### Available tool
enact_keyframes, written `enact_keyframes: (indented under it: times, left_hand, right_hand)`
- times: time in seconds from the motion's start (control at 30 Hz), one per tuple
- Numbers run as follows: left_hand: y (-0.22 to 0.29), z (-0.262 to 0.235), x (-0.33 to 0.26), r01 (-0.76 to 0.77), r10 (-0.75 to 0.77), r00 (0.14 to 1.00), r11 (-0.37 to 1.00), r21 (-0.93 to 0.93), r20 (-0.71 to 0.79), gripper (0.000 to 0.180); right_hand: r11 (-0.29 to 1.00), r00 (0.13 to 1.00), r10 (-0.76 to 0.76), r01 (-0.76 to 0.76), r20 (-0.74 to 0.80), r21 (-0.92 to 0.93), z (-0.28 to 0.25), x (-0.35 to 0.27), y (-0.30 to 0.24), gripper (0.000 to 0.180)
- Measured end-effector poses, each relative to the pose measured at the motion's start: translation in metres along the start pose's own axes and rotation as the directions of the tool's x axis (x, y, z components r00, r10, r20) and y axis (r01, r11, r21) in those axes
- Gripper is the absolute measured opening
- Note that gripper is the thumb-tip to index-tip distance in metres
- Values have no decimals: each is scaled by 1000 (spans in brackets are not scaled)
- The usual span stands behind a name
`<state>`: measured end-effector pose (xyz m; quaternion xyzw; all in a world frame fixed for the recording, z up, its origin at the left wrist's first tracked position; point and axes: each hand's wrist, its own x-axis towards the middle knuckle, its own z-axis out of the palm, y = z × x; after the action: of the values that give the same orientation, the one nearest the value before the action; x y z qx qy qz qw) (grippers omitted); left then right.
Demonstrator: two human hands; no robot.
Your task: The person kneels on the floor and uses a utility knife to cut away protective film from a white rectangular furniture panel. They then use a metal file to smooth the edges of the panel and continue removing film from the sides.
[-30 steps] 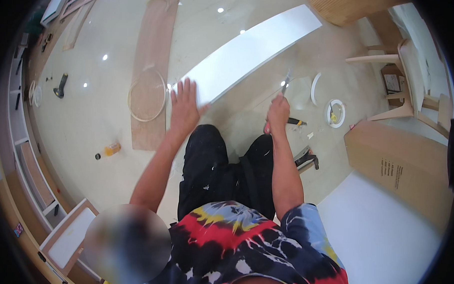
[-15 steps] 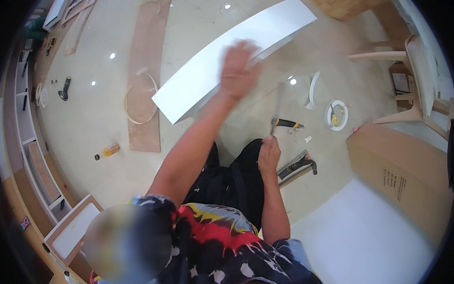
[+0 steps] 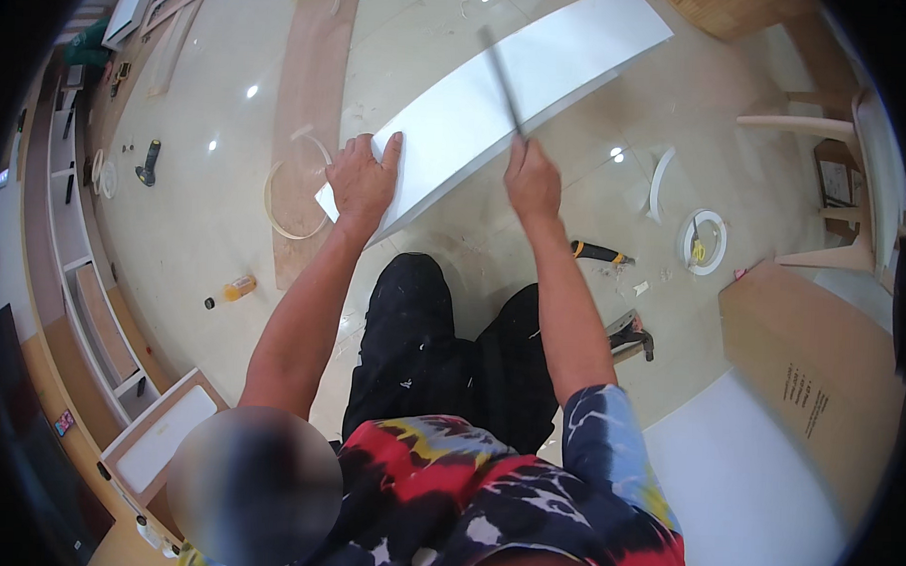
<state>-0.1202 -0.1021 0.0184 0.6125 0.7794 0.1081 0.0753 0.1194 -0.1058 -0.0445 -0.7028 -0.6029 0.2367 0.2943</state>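
Note:
A long white panel [image 3: 540,76] lies slantwise on the floor before my knees, its near long side showing some thickness. My left hand [image 3: 364,180] rests on its near left end, thumb spread away from the other fingers. My right hand [image 3: 533,181] is closed around the lower end of a long, thin, dark file [image 3: 501,82], blurred by motion. The file points up and away over the panel, and I cannot tell whether it touches it. To the right, a black-and-yellow utility knife [image 3: 601,252] lies on the floor, with a hammer [image 3: 633,339] nearer my leg.
A brown board [image 3: 310,88] and a curled strip [image 3: 269,205] lie left. An orange bottle [image 3: 239,288] and a power-tool-like object [image 3: 150,163] are there too. Right stand a white roll [image 3: 719,242], a carton [image 3: 820,346] and a wooden chair [image 3: 835,197].
My left hand has come back leftward from over the panel's middle onto its near left end. My right hand has raised the file from beside the knife to over the panel.

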Motion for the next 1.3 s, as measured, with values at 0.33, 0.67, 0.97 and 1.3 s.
enact_keyframes:
  times: [0.33,0.67,0.97,1.3]
  left_hand:
    - [0,0,2,-10,12,1000,998,-62,25,53]
    - [-10,0,-4,24,-22,1000,995,-102,22,54]
    - [-12,-5,7,27,-23,999,996,-86,46,52]
    - [-7,-2,-1,34,-24,996,994,-106,90,48]
  right_hand:
    - [990,981,-68,89,180,-113,22,-95,29,30]
    - [993,925,64,-24,375,-112,17,-160,5,34]
    - [987,971,85,-51,225,-150,24,-104,9,38]
    - [973,970,199,-178,139,-149,-14,-23,-22,45]
